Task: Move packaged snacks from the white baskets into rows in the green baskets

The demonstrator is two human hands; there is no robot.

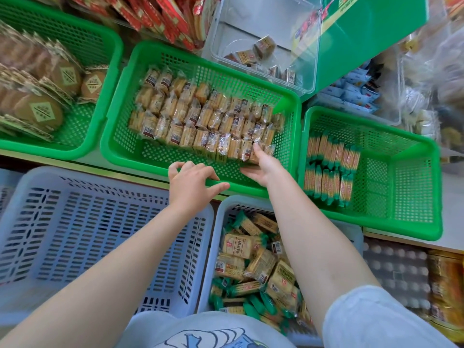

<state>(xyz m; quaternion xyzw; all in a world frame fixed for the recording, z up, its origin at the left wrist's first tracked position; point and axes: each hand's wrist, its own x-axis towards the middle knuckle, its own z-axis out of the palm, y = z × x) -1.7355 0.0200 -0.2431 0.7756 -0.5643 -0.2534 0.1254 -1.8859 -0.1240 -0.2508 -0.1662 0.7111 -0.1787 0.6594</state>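
The middle green basket [150, 169] holds three rows of clear-wrapped cracker packets [200, 116] standing on edge. My right hand [262, 168] reaches into it. Its fingers lie against the last packet [259, 144] at the right end of the front row, and the thumb is spread out to the left. My left hand [190, 182] hovers over the basket's front rim with fingers loosely spread, holding nothing. The white basket [213, 247] below my right arm holds a loose heap of green-ended snack packets [251, 259]. The right green basket [376, 222] has two short rows of those green-ended packets [329, 169].
A larger white basket [30, 187] at lower left has nothing in it. The left green basket [105, 71] holds round wrapped cakes. Behind stand a clear plastic bin [263, 46] with a few small packets, red packets and a green box. Egg trays [396, 270] lie at lower right.
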